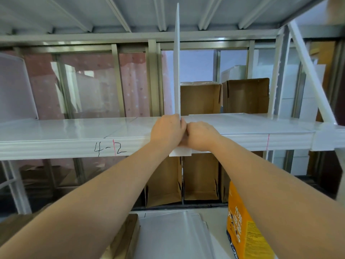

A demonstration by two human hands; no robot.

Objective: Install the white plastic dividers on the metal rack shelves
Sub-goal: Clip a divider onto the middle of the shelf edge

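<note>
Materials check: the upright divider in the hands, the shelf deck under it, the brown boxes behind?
The white plastic divider: thin, flat, matte white sheet seen edge-on; looks like plastic, possibly foamed. The shelf deck: glossy white that mirrors the light, with a ribbed front beam; probably painted steel. The boxes: matte brown with folded flaps; cardboard.

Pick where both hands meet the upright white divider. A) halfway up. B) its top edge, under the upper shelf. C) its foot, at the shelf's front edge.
C: the left hand and right hand grip the divider at its base, on the front edge of the shelf.
</note>
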